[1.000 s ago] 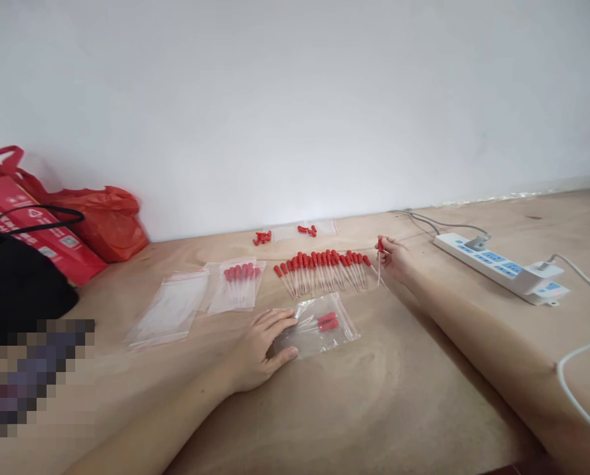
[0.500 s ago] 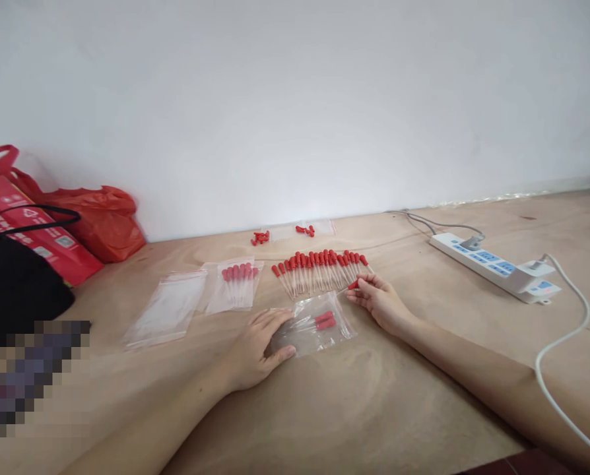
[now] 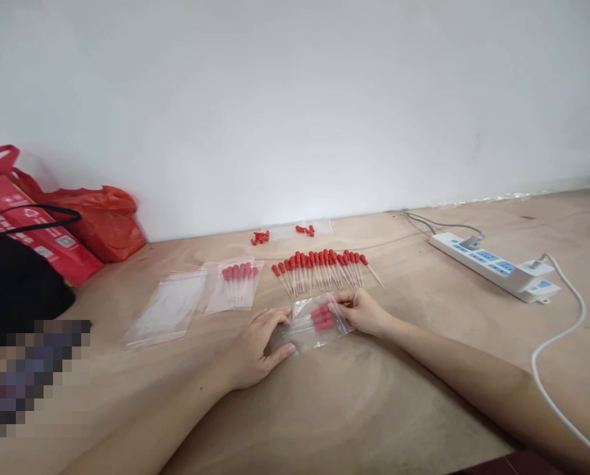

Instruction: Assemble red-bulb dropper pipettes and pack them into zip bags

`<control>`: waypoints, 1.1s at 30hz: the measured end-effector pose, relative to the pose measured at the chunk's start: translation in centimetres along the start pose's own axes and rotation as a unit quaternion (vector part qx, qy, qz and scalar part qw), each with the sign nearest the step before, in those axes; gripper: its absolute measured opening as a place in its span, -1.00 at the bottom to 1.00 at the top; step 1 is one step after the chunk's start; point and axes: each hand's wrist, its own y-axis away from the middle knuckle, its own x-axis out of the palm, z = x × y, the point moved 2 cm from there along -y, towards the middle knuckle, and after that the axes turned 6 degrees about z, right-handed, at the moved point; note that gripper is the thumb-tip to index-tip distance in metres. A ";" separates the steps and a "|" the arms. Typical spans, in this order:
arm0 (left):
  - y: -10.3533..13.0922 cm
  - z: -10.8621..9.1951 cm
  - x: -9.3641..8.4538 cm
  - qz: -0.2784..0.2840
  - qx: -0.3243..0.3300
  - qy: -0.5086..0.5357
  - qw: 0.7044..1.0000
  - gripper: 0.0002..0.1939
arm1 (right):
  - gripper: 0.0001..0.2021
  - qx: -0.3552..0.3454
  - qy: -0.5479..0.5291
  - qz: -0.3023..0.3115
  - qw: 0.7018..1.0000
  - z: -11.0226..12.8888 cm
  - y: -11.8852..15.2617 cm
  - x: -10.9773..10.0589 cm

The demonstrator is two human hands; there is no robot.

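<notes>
My left hand (image 3: 261,346) rests on the left end of a clear zip bag (image 3: 302,342), fingers spread and thumb apart. Inside the bag are droppers with red rubber bulbs (image 3: 323,324), their thin stems pointing left. My right hand (image 3: 358,311) is at the bag's right end, its fingers closed at the bulb of the uppermost dropper (image 3: 319,310); the fingertips are partly hidden by the film. Just behind the bag lies a row of several loose droppers (image 3: 319,260), bulbs away from me. The rightmost dropper (image 3: 372,271) lies slanted, a little apart.
Left of the row are a bag of droppers (image 3: 238,287) and flat clear bags (image 3: 169,307). Loose red bulbs (image 3: 260,237) lie near the wall. At right stands a power strip (image 3: 493,264) with a white cable (image 3: 547,336). Red bags (image 3: 101,221) and a black item (image 3: 20,290) sit at far left.
My right hand has moved left and nearer to me, from the row's right end to the bag. The dropper it held is now in the bag, beside the other two. My left hand stays put.
</notes>
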 end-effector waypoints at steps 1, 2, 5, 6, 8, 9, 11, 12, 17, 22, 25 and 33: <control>0.0 0.0 0.0 0.000 -0.001 0.003 1.000 -0.78 | -0.67 0.011 0.052 -0.015 0.998 0.0 -0.1 -0.6; 0.0 -0.1 0.0 0.001 -0.002 0.005 1.000 -0.80 | -0.68 0.011 0.110 -0.045 0.993 0.1 -0.2 -1.5; 0.1 -0.1 -0.1 0.005 -0.003 0.009 1.000 -0.82 | -0.80 -0.055 0.304 -0.196 0.931 1.1 -0.6 -5.2; 0.1 0.0 -0.1 0.006 -0.003 0.010 1.000 -0.82 | -0.83 -0.070 0.366 -0.253 0.893 1.5 -0.9 -6.6; 0.1 0.1 0.0 0.009 -0.004 0.009 1.000 -0.81 | -0.80 -0.021 0.430 -0.349 0.832 1.9 -1.4 -9.2; 0.1 0.1 0.0 0.010 -0.004 0.008 1.000 -0.81 | -0.75 0.015 0.439 -0.364 0.821 1.9 -1.8 -10.3; 0.1 0.2 0.0 0.015 -0.004 0.005 1.000 -0.78 | -0.66 0.076 0.422 -0.362 0.828 1.6 -2.7 -11.7; 0.1 0.2 0.0 0.016 -0.003 0.003 1.000 -0.76 | -0.64 0.094 0.408 -0.355 0.836 1.4 -3.1 -12.1; 0.1 0.2 0.0 0.019 -0.003 -0.009 1.000 -0.69 | -0.68 0.103 0.353 -0.353 0.860 1.4 -3.5 -13.0; 0.2 0.3 0.0 0.019 -0.001 -0.014 1.000 -0.67 | -0.50 0.035 0.253 -0.338 0.906 3.0 -1.3 -12.3; 0.2 0.4 0.1 0.016 0.002 -0.015 1.000 -0.66 | -0.47 -0.057 0.094 -0.303 0.947 3.0 -0.2 -9.5; 0.0 0.7 0.3 0.018 -0.003 -0.024 1.000 -0.63 | -0.63 -0.100 -0.116 -0.287 0.946 0.5 -0.2 -3.8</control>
